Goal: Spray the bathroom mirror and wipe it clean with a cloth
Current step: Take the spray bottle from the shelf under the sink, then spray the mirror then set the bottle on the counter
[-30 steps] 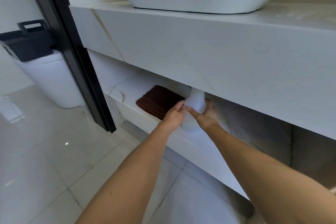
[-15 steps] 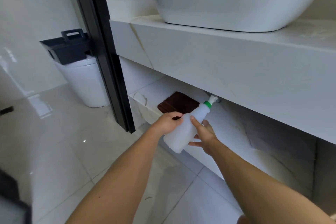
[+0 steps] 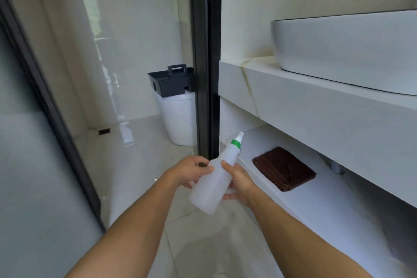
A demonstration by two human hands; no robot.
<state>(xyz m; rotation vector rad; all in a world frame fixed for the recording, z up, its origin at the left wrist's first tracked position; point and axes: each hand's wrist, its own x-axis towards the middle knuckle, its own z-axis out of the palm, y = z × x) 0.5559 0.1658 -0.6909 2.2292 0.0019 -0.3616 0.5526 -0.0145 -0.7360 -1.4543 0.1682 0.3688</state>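
Head view: I see both hands on the spray bottle (image 3: pixel 213 181), which is off the shelf and held in the air over the floor tiles. The left hand (image 3: pixel 189 171) curls round the bottle's left side, thumb lying across its shoulder. The right hand (image 3: pixel 239 184) cups it from the right and from beneath, thumb pressed on the upper body; I cannot make out the fingers behind the plastic. The bottle tilts, its base toward me and its green collar and white nozzle (image 3: pixel 238 139) pointing up and away from the grip. Right of the grip and a little beyond it, the folded brown cloth (image 3: pixel 284 168) lies flat on the lower shelf (image 3: pixel 316 205), apart from both hands. Above that shelf runs the stone counter (image 3: pixel 304 101) with the white basin (image 3: pixel 347 49) standing on it. Beyond the nozzle stands a black door frame (image 3: pixel 204 63); left of that, farther off, a dark caddy (image 3: pixel 172 83) sits on a white toilet (image 3: pixel 178 119).
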